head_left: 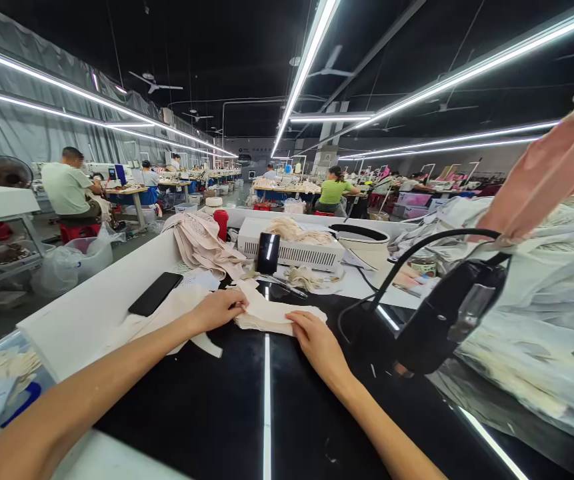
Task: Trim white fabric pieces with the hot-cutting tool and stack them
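Observation:
A cream fabric piece [271,313], long and curved, lies on the glossy black work surface [217,413], seemingly in more than one layer. My left hand [219,310] pinches its left end between thumb and curled fingers. At the right end, my right hand [317,340] grips the near edge, fingers on top. A narrow cream strip [207,345] lies below my left hand. Beyond the fabric, an upright dark phone [268,253] leans against a white vented box [311,253]. Tweezers or a similar slim metal tool [289,287] lie just in front of it.
A black phone [155,293] lies left, near stacked pinkish fabric pieces [201,240]. To the right, a black device [447,317] hangs from a pink cloth strap [547,160], with a cable. Bagged pale pieces [541,353] pile at far right. People sit at sewing tables beyond.

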Available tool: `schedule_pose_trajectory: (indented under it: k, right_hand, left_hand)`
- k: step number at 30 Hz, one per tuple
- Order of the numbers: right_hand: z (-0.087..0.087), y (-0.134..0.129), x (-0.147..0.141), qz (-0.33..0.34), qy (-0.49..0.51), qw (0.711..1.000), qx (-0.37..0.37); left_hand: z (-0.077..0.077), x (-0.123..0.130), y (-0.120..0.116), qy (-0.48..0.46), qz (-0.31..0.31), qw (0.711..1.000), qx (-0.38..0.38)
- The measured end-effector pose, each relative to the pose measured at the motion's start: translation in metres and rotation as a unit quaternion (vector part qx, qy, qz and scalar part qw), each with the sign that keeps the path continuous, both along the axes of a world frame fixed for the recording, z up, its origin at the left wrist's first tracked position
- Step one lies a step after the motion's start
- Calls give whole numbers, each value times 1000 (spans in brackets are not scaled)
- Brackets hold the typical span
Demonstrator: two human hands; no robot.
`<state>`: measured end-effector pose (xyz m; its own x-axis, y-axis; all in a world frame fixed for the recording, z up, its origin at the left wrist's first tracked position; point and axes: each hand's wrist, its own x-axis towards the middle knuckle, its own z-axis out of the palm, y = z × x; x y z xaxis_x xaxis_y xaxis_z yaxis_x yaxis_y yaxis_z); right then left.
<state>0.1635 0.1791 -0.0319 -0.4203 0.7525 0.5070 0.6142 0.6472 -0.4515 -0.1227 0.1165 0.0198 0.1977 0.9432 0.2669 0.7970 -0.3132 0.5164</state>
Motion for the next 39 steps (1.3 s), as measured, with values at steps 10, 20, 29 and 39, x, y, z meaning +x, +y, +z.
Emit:
schedule_pose_trajectory:
  k: [10, 20, 29, 39]
  right_hand:
    - [11, -21, 7, -50, -130, 988, 68]
    - [12, -76, 6, 54, -71, 995, 47]
    - [10, -96, -9, 138, -11, 990, -27]
    - [3, -108, -8, 180, -16, 980, -78]
  left_hand:
    - [12, 0, -21, 1, -5, 1000, -8]
    - [64, -69, -60, -6, 149, 989, 2]
    - [49, -88, -100, 87, 234, 960, -126]
    - [29, -91, -103, 63, 265, 947, -169]
